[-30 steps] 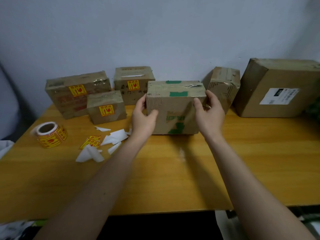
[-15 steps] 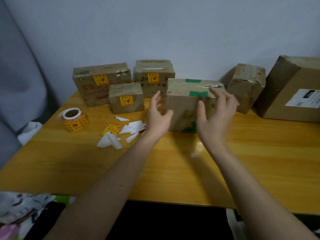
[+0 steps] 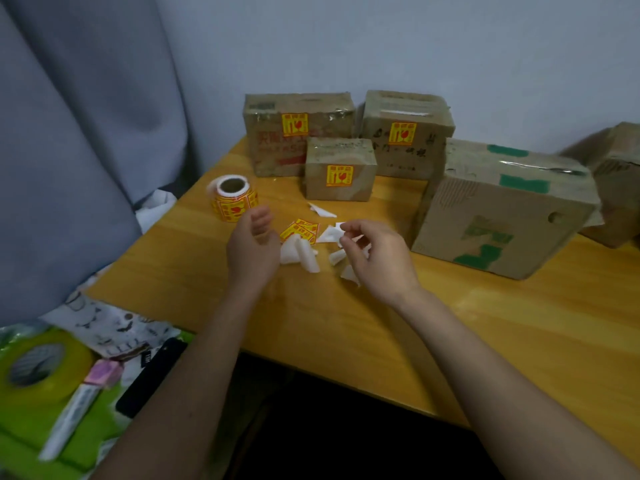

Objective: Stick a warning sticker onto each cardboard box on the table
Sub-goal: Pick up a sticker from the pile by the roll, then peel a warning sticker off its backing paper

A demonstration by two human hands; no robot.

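Stickers [image 3: 300, 231], yellow with red print, lie loose beneath both hands [image 3: 254, 244] [image 3: 377, 252], fingers loosely curled, holding nothing.

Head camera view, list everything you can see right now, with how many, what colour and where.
stickered boxes: three, brown cardboard, each with a yellow and red sticker, at the table's back left.
green-taped box: one, brown, no sticker visible, right of centre.
edge box: one, brown, partly cut off at the right.
sticker roll: one, yellow and red, left on the table.
loose stickers: yellow and red, count unclear, between the hands.
backing scraps: several, white, around the stickers.
table: one, yellow wood.
curtain: grey, left.
tape roll: one, yellowish, bottom left.
left hand: empty, beside the roll.
right hand: fingers curled above the scraps.
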